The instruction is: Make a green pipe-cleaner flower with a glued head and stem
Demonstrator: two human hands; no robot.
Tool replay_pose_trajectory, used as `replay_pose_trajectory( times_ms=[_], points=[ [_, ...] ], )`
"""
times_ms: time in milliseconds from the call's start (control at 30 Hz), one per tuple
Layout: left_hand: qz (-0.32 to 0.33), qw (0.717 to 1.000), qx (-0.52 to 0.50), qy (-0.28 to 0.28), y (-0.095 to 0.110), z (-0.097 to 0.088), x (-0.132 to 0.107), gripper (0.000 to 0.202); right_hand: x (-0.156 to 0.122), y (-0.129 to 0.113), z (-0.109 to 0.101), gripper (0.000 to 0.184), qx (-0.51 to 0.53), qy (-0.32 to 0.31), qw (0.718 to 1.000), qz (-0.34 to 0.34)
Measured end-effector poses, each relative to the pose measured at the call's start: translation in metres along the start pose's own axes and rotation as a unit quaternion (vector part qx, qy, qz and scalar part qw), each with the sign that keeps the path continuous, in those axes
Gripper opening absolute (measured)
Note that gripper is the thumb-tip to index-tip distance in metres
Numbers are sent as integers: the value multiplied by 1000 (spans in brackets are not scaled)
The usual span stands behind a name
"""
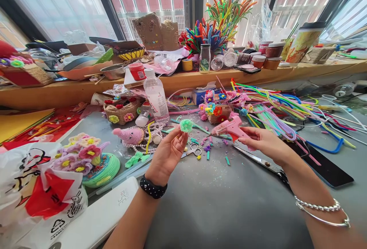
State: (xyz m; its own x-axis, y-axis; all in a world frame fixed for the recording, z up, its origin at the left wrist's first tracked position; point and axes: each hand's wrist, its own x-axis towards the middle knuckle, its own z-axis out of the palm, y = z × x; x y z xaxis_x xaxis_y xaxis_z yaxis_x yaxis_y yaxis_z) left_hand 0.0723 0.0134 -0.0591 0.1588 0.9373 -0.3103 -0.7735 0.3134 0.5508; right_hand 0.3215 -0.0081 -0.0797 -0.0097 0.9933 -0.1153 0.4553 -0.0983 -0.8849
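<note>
My left hand [169, 151] is closed, pinching a small mint-green fuzzy flower [186, 125] between thumb and fingertips, raised over the grey table. My right hand [263, 144] is closed on the handle of a pink glue gun [229, 127], whose nozzle points left towards the flower. Between and below the hands lie small scissors [192, 151] and cut bits of green and purple pipe cleaner [208, 154]. Large scissors [265, 163] rest under my right wrist. Other mint-green fuzzy pieces [137, 159] lie left of my left hand.
A clear bottle [156, 98] stands behind my left hand. Flower-decorated baskets [122, 110] and a heap of coloured pipe cleaners [275, 109] line the back. At left are a flower pot [106, 168], a plastic bag [43, 188] and a white box [100, 214]. A black phone [323, 165] lies right.
</note>
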Motion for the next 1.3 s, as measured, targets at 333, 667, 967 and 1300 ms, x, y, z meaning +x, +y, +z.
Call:
replay_pose_trajectory(
  times_ms=[333,667,967,1300],
  points=[
    [1,1000,4,13,-1,1,-1,10,22,28,2,30,-358,118,922,91],
    [29,999,-17,21,5,2,-1,15,15,21,5,23,-446,109,883,102],
    [176,979,-104,13,38,2,-10,22,6,4,20,26,-474,303,826,-36],
    [157,984,-64,43,25,1,-3,21,-5,-21,92,15,-292,13,882,-371]
  ],
)
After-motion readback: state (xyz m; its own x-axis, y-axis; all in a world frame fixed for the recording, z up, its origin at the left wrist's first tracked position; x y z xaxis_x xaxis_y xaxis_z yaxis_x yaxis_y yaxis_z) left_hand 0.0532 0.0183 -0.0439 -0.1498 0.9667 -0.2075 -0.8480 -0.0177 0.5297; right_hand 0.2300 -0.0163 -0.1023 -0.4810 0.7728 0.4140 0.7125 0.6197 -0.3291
